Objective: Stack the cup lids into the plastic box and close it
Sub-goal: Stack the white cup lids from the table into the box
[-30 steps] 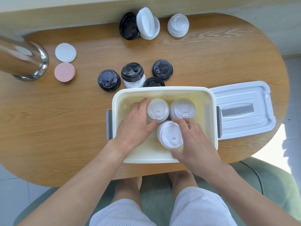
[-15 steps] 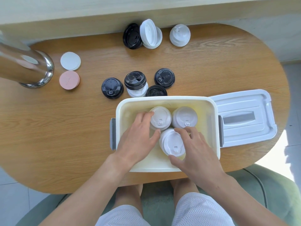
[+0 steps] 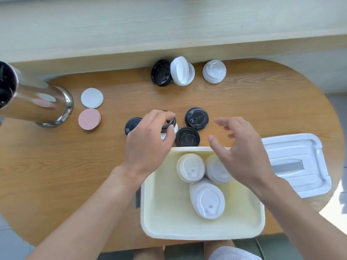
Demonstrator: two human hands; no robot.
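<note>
The cream plastic box (image 3: pixel 169 222) stands open at the table's near edge with three stacks of white lids (image 3: pixel 207 200) inside. Its white cover (image 3: pixel 296 162) lies flat to the right. Just beyond the box, my left hand (image 3: pixel 148 139) curls its fingers round a small stack of black and white lids (image 3: pixel 169 124). My right hand (image 3: pixel 240 147) hovers with spread fingers over the box's far rim and holds nothing. Loose black lids lie near it: one (image 3: pixel 196 118) behind, one (image 3: pixel 187 136) against the box, and one (image 3: pixel 131 125) partly hidden by my left hand.
At the table's far edge lie a black lid (image 3: pixel 161 73), a tilted white lid (image 3: pixel 182 71) and a clear stack (image 3: pixel 214 71). A steel tumbler (image 3: pixel 37 106) stands at left with white (image 3: pixel 92 98) and pink (image 3: pixel 89 119) round coasters beside it.
Both hands have left the box and moved forward. My left hand now grips the stack of lids beyond the box; my right hand has lifted off the white lids. The camera has tilted.
</note>
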